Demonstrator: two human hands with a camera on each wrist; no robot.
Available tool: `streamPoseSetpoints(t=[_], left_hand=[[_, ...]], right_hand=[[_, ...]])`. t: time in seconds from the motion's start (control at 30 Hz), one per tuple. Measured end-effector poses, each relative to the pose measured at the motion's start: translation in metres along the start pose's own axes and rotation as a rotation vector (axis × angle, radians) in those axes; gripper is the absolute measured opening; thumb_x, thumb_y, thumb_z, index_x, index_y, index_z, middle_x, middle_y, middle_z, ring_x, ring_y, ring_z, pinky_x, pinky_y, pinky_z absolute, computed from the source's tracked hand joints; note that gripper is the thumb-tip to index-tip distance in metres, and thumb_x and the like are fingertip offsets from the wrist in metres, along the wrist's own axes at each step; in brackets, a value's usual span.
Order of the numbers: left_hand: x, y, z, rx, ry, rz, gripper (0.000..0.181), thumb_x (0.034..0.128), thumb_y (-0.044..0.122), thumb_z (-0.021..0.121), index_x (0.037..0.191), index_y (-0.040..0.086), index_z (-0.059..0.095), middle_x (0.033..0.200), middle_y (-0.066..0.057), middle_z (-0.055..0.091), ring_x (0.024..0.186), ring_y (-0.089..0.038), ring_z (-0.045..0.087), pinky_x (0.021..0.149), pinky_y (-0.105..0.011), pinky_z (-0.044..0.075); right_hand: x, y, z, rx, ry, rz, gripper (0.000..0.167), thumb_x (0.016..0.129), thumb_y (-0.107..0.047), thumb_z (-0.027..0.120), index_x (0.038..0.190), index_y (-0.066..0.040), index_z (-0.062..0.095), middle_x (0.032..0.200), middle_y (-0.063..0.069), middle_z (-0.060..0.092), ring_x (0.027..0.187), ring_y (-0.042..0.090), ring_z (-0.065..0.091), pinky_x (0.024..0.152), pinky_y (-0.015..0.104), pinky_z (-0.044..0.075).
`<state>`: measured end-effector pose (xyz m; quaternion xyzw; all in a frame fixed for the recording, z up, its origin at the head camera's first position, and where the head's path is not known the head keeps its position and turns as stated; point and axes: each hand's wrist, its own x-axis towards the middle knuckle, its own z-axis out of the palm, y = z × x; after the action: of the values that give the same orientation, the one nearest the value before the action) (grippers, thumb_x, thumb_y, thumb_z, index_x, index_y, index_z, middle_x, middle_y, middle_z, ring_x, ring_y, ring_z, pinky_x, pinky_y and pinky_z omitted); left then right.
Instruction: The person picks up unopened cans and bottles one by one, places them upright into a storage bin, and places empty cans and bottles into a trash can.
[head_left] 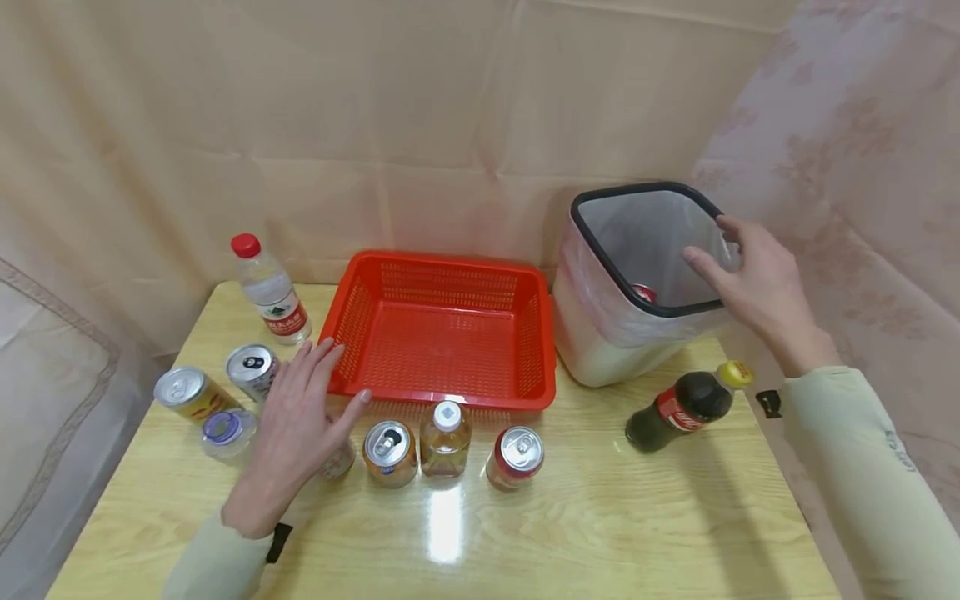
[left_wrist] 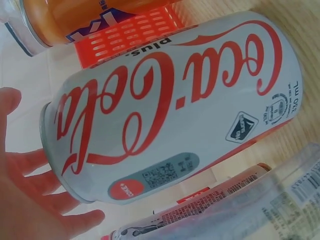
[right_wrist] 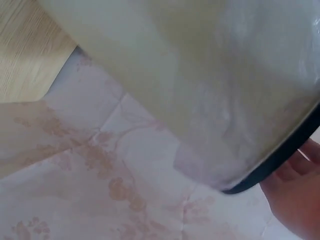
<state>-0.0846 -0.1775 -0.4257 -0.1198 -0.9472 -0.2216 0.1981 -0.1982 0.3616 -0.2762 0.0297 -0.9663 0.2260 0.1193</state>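
My left hand [head_left: 292, 429] is spread over a white can with red Coca-Cola lettering [left_wrist: 175, 110]. In the left wrist view its fingers lie by the can's top end, not curled round it. The head view shows only part of that can, behind the hand. My right hand [head_left: 768, 287] is over the right side of a bin with a black rim [head_left: 600, 342], thumb and fingers apart and nothing between them. A clear bag lines the bin, and a red can [head_left: 644, 292] shows inside. The right wrist view catches the bin's outer wall [right_wrist: 165, 85].
A red plastic basket [head_left: 442, 342] stands mid-table. In front are an orange can [head_left: 390, 454], an amber bottle [head_left: 446, 442] and a red can [head_left: 515, 458]. A cola bottle [head_left: 678, 412] is right; a red-capped water bottle [head_left: 273, 292], a yellow can [head_left: 195, 394] and others are left.
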Motion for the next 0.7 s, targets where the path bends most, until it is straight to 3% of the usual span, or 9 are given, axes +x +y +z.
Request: streamPoseSetpoints(t=[0.1, 0.2, 0.3, 0.47, 0.53, 0.63, 0.7], left_hand=[[-0.001, 0.000, 0.000, -0.043, 0.015, 0.008, 0.070, 0.0919, 0.041, 0.072, 0.145, -0.002, 0.053, 0.151, -0.023, 0.050, 0.146, -0.045, 0.037, 0.118, -0.065, 0.028], [-0.004, -0.001, -0.002, -0.127, 0.069, 0.030, 0.067, 0.0917, 0.036, 0.071, 0.144, -0.002, 0.054, 0.150, -0.022, 0.052, 0.144, -0.045, 0.041, 0.119, -0.062, 0.028], [-0.007, -0.002, -0.006, -0.231, 0.130, 0.044, 0.065, 0.0895, 0.028, 0.069, 0.145, -0.002, 0.054, 0.151, -0.021, 0.053, 0.141, -0.044, 0.045, 0.120, -0.057, 0.031], [-0.012, -0.002, -0.015, -0.378, 0.194, 0.054, 0.061, 0.0912, 0.025, 0.065, 0.146, 0.000, 0.053, 0.152, -0.017, 0.052, 0.139, -0.035, 0.048, 0.118, -0.031, 0.033], [-0.013, -0.002, -0.017, -0.429, 0.226, 0.085, 0.060, 0.0958, 0.032, 0.062, 0.145, -0.001, 0.053, 0.150, -0.018, 0.053, 0.140, -0.028, 0.048, 0.119, -0.027, 0.029], [-0.014, 0.001, -0.015, -0.498, 0.273, 0.178, 0.064, 0.1007, 0.044, 0.057, 0.144, -0.004, 0.054, 0.146, -0.022, 0.056, 0.142, -0.022, 0.047, 0.121, -0.030, 0.029], [-0.016, 0.005, -0.012, -0.488, 0.270, 0.228, 0.070, 0.1025, 0.051, 0.053, 0.144, -0.005, 0.053, 0.144, -0.024, 0.057, 0.142, -0.020, 0.047, 0.122, -0.029, 0.029]], right_hand=[[-0.006, 0.011, -0.007, -0.014, 0.080, -0.006, 0.073, 0.105, -0.049, 0.053, 0.158, -0.002, 0.037, 0.156, 0.029, 0.042, 0.141, 0.052, 0.037, 0.116, 0.067, 0.026], [-0.010, 0.022, -0.012, -0.036, 0.112, -0.009, 0.070, 0.107, -0.045, 0.046, 0.160, -0.001, 0.034, 0.162, 0.025, 0.034, 0.149, 0.048, 0.028, 0.122, 0.063, 0.019], [-0.013, 0.032, -0.014, -0.068, 0.099, -0.015, 0.071, 0.108, -0.043, 0.042, 0.160, 0.004, 0.028, 0.167, 0.024, 0.024, 0.155, 0.044, 0.018, 0.126, 0.058, 0.011], [-0.015, 0.044, -0.013, -0.121, 0.023, -0.016, 0.080, 0.108, -0.048, 0.035, 0.160, 0.010, 0.016, 0.169, 0.027, 0.008, 0.156, 0.047, 0.002, 0.126, 0.059, 0.002], [-0.017, 0.048, -0.012, -0.136, -0.003, -0.015, 0.082, 0.108, -0.050, 0.033, 0.160, 0.011, 0.014, 0.169, 0.029, 0.004, 0.155, 0.049, -0.001, 0.125, 0.060, 0.001], [-0.020, 0.053, -0.011, -0.151, -0.029, -0.011, 0.083, 0.109, -0.051, 0.030, 0.159, 0.013, 0.013, 0.168, 0.032, 0.001, 0.153, 0.052, -0.001, 0.124, 0.062, 0.001], [-0.022, 0.056, -0.011, -0.153, -0.042, -0.004, 0.084, 0.109, -0.051, 0.030, 0.159, 0.013, 0.012, 0.167, 0.033, 0.000, 0.153, 0.053, -0.001, 0.124, 0.063, 0.001]])
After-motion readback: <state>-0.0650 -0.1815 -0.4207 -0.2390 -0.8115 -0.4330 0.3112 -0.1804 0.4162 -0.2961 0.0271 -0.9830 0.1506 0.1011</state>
